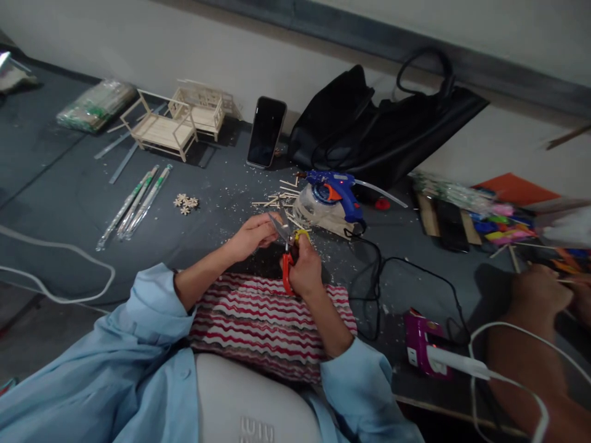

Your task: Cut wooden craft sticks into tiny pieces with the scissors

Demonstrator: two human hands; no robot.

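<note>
My right hand (305, 267) is wrapped around a pair of scissors (286, 271) with an orange handle loop. A yellow part shows by its thumb; I cannot tell whether it belongs to the scissors. The blades point up and left, close to the fingers of my left hand (253, 235). Those fingers are closed in a pinch, and whatever lies between them is too small or hidden. Just beyond both hands, thin wooden sticks (277, 200) lie in a loose heap among pale scraps. A red-and-white striped cloth (258, 320) lies beneath my forearms.
A blue glue gun (339, 187) rests on a clear plastic container (318, 212), its cord running right to a purple power socket (422, 344). Behind stand a phone (266, 132), a black bag (369, 123) and small wooden furniture models (161, 126). Another person's arm (530, 344) reaches in at right.
</note>
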